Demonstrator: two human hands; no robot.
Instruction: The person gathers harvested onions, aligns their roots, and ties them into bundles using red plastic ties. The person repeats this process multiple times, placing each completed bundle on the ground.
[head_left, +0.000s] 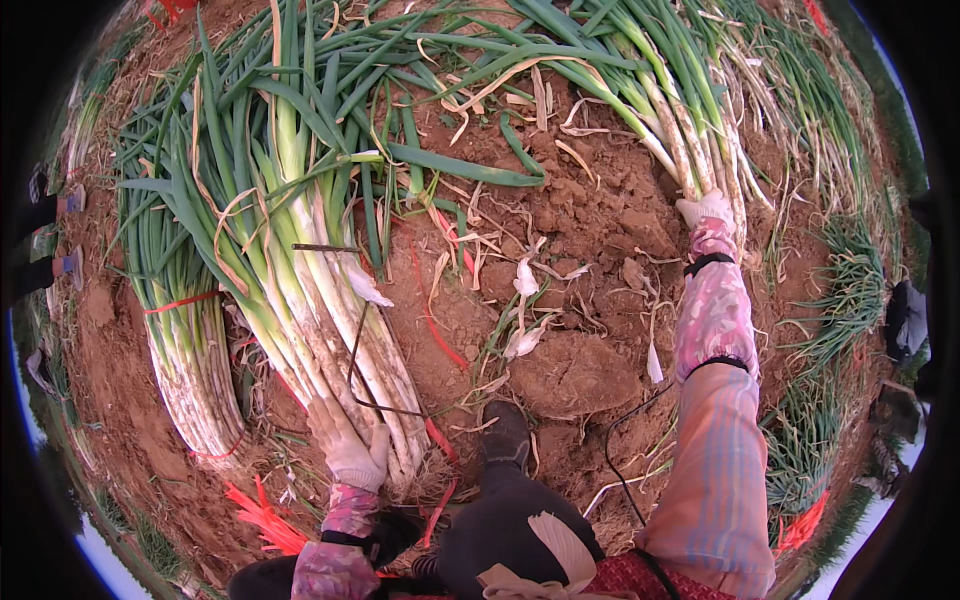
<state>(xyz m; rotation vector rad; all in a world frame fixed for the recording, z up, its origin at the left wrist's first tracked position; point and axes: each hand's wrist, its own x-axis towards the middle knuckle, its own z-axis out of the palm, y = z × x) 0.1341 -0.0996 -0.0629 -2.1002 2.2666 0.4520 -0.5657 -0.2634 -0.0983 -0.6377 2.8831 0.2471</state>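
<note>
My left hand (346, 442), in a pale knit glove, lies on the white lower stalks of a loose pile of Welsh onions (300, 300). Its thumb stands apart from the fingers. A thin, bent metal rod (354, 367) crosses the pile, and a red plastic strap (442, 439) shows by its root end. Out to the right, my gloved right hand (706, 208) is closed around white stalks of another bunch of Welsh onions (679, 142); its fingertips are partly hidden.
Left of the pile lies a bundle of onions (191, 360) bound with red ties. Loose red strapping (262, 517) is near my left forearm. A dirt clod (577, 375) lies ahead of my shoe (505, 435). More onions (810, 135) line the right side. Another person's feet (71, 266) show far left.
</note>
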